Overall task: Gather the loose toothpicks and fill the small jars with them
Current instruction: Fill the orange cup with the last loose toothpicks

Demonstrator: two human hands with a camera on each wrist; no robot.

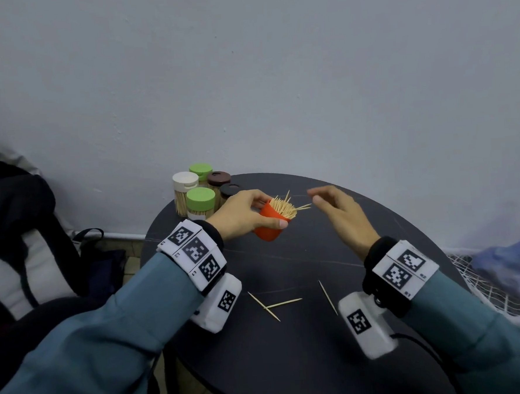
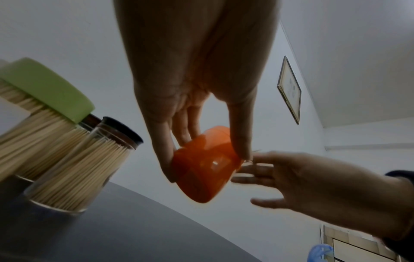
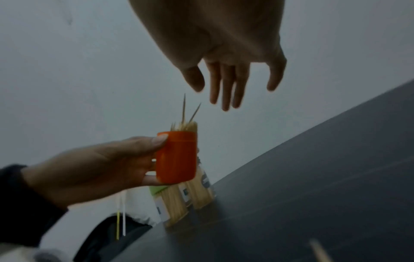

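Note:
My left hand (image 1: 247, 212) grips a small orange jar (image 1: 271, 223) tilted to the right above the dark round table (image 1: 323, 360), thumb on its near side and fingers behind. The jar (image 3: 177, 157) is packed with toothpicks (image 1: 285, 207), a few sticking out past the rim (image 3: 184, 109). My right hand (image 1: 335, 204) hovers just right of the jar's mouth with fingers (image 3: 226, 88) straight and spread, holding nothing. Three loose toothpicks (image 1: 274, 305) lie on the table near my wrists. The left wrist view shows the jar's bottom (image 2: 203, 166) between my fingers.
Several filled toothpick jars with green (image 1: 201, 200), white (image 1: 185, 181) and brown (image 1: 219, 178) lids stand at the table's back left edge. A dark bag (image 1: 17, 230) lies left of the table, a mesh basket (image 1: 486, 283) to its right. A wall rises close behind.

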